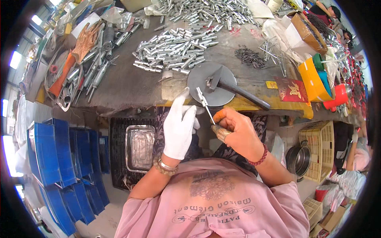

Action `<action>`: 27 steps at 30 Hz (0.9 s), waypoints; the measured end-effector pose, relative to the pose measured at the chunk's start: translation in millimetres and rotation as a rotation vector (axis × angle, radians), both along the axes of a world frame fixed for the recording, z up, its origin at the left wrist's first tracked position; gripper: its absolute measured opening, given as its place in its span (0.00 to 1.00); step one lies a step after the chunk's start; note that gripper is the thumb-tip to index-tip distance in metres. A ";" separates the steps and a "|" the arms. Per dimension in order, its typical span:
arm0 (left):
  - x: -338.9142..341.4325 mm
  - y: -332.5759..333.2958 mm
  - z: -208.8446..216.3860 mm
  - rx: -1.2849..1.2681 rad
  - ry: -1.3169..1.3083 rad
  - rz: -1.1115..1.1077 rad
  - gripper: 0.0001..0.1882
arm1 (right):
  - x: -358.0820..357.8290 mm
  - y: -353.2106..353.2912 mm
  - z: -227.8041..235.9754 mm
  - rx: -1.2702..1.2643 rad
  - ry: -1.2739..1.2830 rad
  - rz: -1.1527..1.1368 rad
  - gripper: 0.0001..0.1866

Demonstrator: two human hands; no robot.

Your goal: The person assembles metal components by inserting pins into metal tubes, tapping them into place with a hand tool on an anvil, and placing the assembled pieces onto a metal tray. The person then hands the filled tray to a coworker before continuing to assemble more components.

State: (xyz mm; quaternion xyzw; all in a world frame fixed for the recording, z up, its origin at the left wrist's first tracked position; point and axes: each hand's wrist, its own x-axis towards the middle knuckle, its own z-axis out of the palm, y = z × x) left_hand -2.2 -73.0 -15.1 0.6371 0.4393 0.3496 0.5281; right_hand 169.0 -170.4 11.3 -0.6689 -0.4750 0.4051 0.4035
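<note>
My left hand, in a white glove, is raised at the bench edge with fingers partly stretched and apart; nothing shows in it. My bare right hand, with an orange cover on one finger, grips a thin metal rod whose lower end meets a brownish, handle-like piece. At the rod's upper tip sits a small silver cylindrical part, just right of my left fingers. Behind it, a hammer lies across a round grey metal plate.
A pile of silver metal parts covers the workbench, with more behind. Dark pins lie to the right, near a red card and a yellow container. Blue bins stand lower left, beside a metal tray.
</note>
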 end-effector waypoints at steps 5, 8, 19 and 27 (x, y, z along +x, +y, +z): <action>-2.3 -0.5 -3.6 -0.294 -0.251 -0.031 0.34 | -19.0 -1.5 -2.5 -0.047 0.041 0.009 0.15; -7.1 -3.2 -4.7 -0.302 -0.326 -0.005 0.34 | -26.6 -1.2 -8.4 -0.009 0.055 0.020 0.16; -144.8 11.0 -100.8 -0.426 -0.183 0.604 0.30 | 22.4 28.4 -11.8 0.150 0.134 -0.131 0.27; -229.1 41.6 -286.7 -0.548 -0.325 0.918 0.21 | 20.4 26.4 -14.5 0.147 0.128 -0.161 0.25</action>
